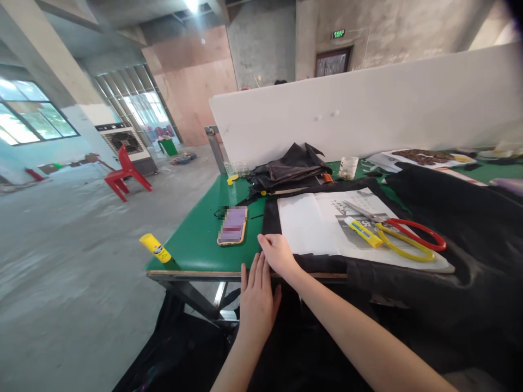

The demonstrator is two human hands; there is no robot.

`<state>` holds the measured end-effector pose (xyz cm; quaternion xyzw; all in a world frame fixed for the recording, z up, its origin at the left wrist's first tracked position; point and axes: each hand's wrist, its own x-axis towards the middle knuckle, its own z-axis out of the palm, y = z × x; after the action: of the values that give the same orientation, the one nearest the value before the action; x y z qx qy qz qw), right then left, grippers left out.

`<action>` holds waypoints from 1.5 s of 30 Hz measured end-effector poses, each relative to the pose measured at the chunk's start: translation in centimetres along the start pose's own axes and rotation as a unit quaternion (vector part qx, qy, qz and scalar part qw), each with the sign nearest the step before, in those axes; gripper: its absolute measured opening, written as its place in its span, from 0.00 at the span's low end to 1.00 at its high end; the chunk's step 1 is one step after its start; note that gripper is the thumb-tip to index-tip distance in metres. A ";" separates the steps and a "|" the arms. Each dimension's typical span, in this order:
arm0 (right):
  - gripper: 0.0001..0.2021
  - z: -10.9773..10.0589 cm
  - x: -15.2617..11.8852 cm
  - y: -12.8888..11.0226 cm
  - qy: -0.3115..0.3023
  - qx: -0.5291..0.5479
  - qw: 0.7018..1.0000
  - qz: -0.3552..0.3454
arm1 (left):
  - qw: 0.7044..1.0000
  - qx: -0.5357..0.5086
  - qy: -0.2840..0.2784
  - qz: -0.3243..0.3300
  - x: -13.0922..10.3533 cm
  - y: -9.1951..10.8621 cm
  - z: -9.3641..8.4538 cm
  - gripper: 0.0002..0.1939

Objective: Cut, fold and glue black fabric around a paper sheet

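Bare grey concrete makes up much of the wall [263, 54] at upper centre, with a pinkish panel [196, 81] left of it. A lit green exit sign [338, 34] hangs above a dark-framed door [333, 62] at upper right. A bright lamp [192, 5] glows at the top edge. On the left, daylight fills a window [35, 111]; below and right of it stand a red chair [127, 173] and an air cooler [126, 142] on the grey floor [81, 261]. A white partition [359, 114] rises behind the green worktop [204, 223].
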<state>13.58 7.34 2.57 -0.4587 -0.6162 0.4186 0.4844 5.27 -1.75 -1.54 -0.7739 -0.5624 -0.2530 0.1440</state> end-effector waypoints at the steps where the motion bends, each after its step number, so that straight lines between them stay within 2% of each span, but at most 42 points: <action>1: 0.20 0.0 0.0 0.0 0.000 0.000 1.000 0.000 | 1.000 -0.007 0.007 -0.007 0.0 0.1 -0.3 0.30; 6: 0.21 -0.2 0.1 -0.2 0.010 0.030 0.999 0.009 | 0.991 -0.097 0.067 -0.066 0.1 0.7 -3.4 0.36; 8: 0.22 -0.2 0.2 0.0 0.018 0.057 0.998 0.021 | 0.969 -0.211 0.087 -0.094 0.4 1.1 -4.6 0.31; 9: 0.22 -0.2 0.3 0.1 0.023 0.074 0.997 0.029 | 0.945 -0.285 0.101 -0.120 0.8 1.3 -5.2 0.26; 10: 0.21 -0.2 0.3 0.3 0.027 0.093 0.995 0.037 | 0.911 -0.363 0.121 -0.154 1.3 1.6 -5.7 0.18; 11: 0.21 -0.3 0.3 0.4 0.031 0.114 0.992 0.046 | 0.865 -0.438 0.146 -0.194 2.1 1.7 -6.0 0.09; 12: 0.21 -0.3 0.3 0.4 0.034 0.136 0.989 0.054 | 0.815 -0.500 0.177 -0.233 3.0 1.9 -6.3 0.05; 14: 0.21 -0.4 0.4 0.3 0.039 0.182 0.980 0.071 | 0.706 -0.605 0.231 -0.286 5.3 2.0 -6.5 0.20; 15: 0.21 -0.4 0.3 0.3 0.041 0.203 0.975 0.078 | 0.660 -0.647 0.240 -0.297 6.5 1.9 -6.3 0.23; 17: 0.21 -0.6 0.3 0.2 0.046 0.242 0.965 0.088 | 0.603 -0.704 0.211 -0.310 8.6 1.7 -5.3 0.26; 18: 0.21 -0.6 0.3 0.2 0.050 0.259 0.960 0.090 | 0.594 -0.713 0.189 -0.321 9.4 1.5 -4.4 0.27; 20: 0.20 -0.7 0.2 0.2 0.064 0.286 0.952 0.088 | 0.606 -0.698 0.159 -0.347 10.2 1.2 -2.3 0.26; 21: 0.20 -0.8 0.1 0.1 0.074 0.297 0.948 0.084 | 0.622 -0.677 0.146 -0.365 10.3 1.0 -1.2 0.26; 23: 0.20 -0.9 0.0 -0.4 0.094 0.312 0.943 0.074 | 0.632 -0.667 0.139 -0.370 10.1 0.8 0.4 0.26; 26: 0.20 -1.4 0.1 -2.2 0.100 0.312 0.943 0.048 | 0.639 -0.664 0.131 -0.365 9.6 0.6 1.3 0.25; 29: 0.20 -2.1 0.4 -3.9 0.072 0.286 0.955 0.023 | 0.641 -0.665 0.121 -0.362 9.6 0.5 1.1 0.25; 31: 0.20 -2.5 0.4 -3.9 0.046 0.252 0.966 0.019 | 0.638 -0.666 0.122 -0.366 9.7 0.5 1.1 0.25; 36: 0.19 -2.8 0.1 -1.1 0.014 0.159 0.987 0.029 | 0.615 -0.672 0.138 -0.389 10.0 0.3 1.4 0.24; 40: 0.19 -2.5 0.1 0.1 0.012 0.141 0.989 0.033 | 0.599 -0.689 0.127 -0.388 11.0 0.3 -0.7 0.25; 43: 0.18 -2.4 0.2 0.5 0.017 0.162 0.986 0.047 | 0.602 -0.701 0.134 -0.358 11.6 0.6 -2.1 0.26; 45: 0.18 -2.4 0.2 0.7 0.029 0.188 0.980 0.055 | 0.619 -0.693 0.128 -0.347 11.5 1.0 -1.9 0.26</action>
<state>16.00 7.83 2.40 -0.4049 -0.4858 0.5394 0.5560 8.51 6.08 6.48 -0.3516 -0.4230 -0.6955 -0.4624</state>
